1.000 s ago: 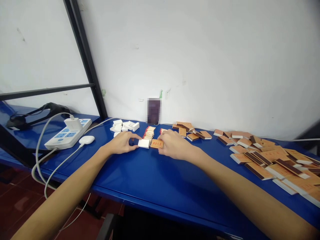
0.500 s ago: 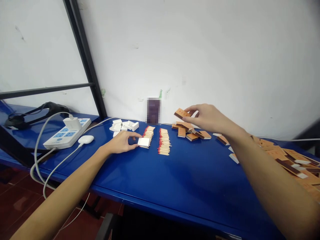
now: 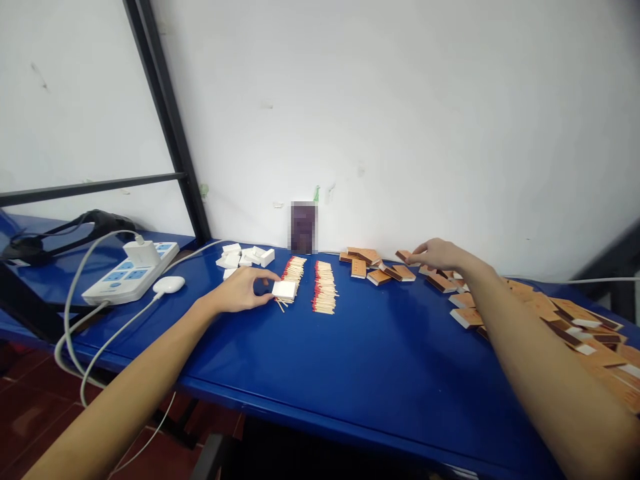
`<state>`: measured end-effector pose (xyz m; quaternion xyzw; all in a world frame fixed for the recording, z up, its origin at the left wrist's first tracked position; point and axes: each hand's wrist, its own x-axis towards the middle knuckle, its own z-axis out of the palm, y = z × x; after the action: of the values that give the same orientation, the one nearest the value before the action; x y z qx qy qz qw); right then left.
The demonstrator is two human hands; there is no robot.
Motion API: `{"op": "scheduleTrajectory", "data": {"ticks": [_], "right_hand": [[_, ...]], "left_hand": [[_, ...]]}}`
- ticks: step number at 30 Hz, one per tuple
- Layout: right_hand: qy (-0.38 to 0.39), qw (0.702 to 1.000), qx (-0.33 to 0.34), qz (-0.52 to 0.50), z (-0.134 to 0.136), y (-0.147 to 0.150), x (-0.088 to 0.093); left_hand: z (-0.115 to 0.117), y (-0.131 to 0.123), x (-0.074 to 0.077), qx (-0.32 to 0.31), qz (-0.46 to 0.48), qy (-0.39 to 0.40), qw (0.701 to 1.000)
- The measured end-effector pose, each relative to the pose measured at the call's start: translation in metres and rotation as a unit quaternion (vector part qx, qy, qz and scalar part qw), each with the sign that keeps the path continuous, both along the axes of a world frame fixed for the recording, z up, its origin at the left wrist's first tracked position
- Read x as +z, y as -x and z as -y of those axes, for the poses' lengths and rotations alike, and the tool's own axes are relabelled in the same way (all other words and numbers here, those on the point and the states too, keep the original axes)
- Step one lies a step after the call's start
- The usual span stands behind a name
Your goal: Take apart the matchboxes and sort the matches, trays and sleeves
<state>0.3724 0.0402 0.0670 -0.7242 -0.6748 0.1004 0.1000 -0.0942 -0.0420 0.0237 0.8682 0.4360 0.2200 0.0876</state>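
Observation:
My left hand (image 3: 246, 288) pinches a small white matchbox tray (image 3: 284, 290) between thumb and fingers, over the near end of the left row of red-tipped matches (image 3: 294, 269). A few loose matchsticks stick out beneath it. A second row of matches (image 3: 325, 287) lies just to the right. Farther right and back, my right hand (image 3: 436, 255) has its fingertips closed on an orange matchbox (image 3: 403, 256) with a dark striking side. That box is beside a small group of orange matchboxes (image 3: 359, 268) near the wall.
White matchbox trays (image 3: 260, 256) are piled behind my left hand. A large heap of orange matchboxes (image 3: 537, 303) spreads beneath my right forearm. At left are a power strip (image 3: 133, 272), a white round-ended charger (image 3: 169, 285) with cables, and a black headset (image 3: 105, 223). A blurred dark card (image 3: 303, 228) leans against the wall.
My right hand has moved right and down with the orange matchbox, toward the table. My left hand keeps the white tray over the matches, where loose sticks now show beneath it.

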Motion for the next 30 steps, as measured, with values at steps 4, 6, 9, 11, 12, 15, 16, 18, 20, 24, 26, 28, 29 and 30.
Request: {"op": "scheduleTrajectory", "data": {"ticks": [4,6,9,11,12,15,16,18,20,24,26,28,29,30], "right_hand": [[-0.044,0.999,-0.021,-0.009,-0.009,0.002,-0.023],[-0.075,0.996,-0.039,-0.030,-0.010,0.000,-0.019],[-0.133,0.986,-0.082,-0.058,-0.001,-0.011,0.004],[-0.188,0.974,-0.089,-0.091,0.013,-0.017,0.026],[-0.233,0.960,-0.086,-0.132,0.023,-0.019,0.035],[-0.325,0.925,-0.060,-0.185,0.054,-0.019,0.052],[-0.339,0.923,-0.060,-0.172,0.063,-0.018,0.051],[-0.337,0.931,-0.057,-0.127,0.078,-0.019,0.041],[-0.290,0.953,-0.036,-0.073,0.087,-0.024,0.022],[-0.206,0.978,0.019,-0.013,0.097,-0.042,-0.017],[-0.196,0.980,0.026,-0.014,0.099,-0.049,-0.029],[-0.208,0.978,0.004,-0.021,0.097,-0.052,-0.036],[-0.215,0.976,-0.009,-0.029,0.094,-0.052,-0.039],[-0.220,0.975,-0.020,-0.037,0.091,-0.053,-0.041]], "left_hand": [[0.002,-0.001,0.002,0.002,0.023,0.002,1.000],[0.003,-0.002,0.003,0.013,0.035,-0.003,0.999],[0.004,-0.003,0.005,0.025,0.042,-0.010,0.999],[0.004,-0.003,0.006,0.025,0.042,-0.015,0.999],[0.004,-0.003,0.006,0.024,0.042,-0.020,0.999],[-0.001,0.000,0.005,0.039,0.042,-0.049,0.997],[-0.003,0.003,0.004,0.055,0.038,-0.061,0.996],[-0.009,0.008,0.001,0.099,0.024,-0.082,0.991],[-0.014,0.015,-0.002,0.136,-0.008,-0.099,0.986],[-0.023,0.027,-0.009,0.184,-0.090,-0.114,0.972],[-0.025,0.029,-0.011,0.203,-0.109,-0.118,0.966],[-0.024,0.028,-0.012,0.202,-0.102,-0.129,0.966],[-0.022,0.026,-0.011,0.190,-0.090,-0.133,0.969],[-0.019,0.023,-0.009,0.172,-0.076,-0.131,0.973]]}}
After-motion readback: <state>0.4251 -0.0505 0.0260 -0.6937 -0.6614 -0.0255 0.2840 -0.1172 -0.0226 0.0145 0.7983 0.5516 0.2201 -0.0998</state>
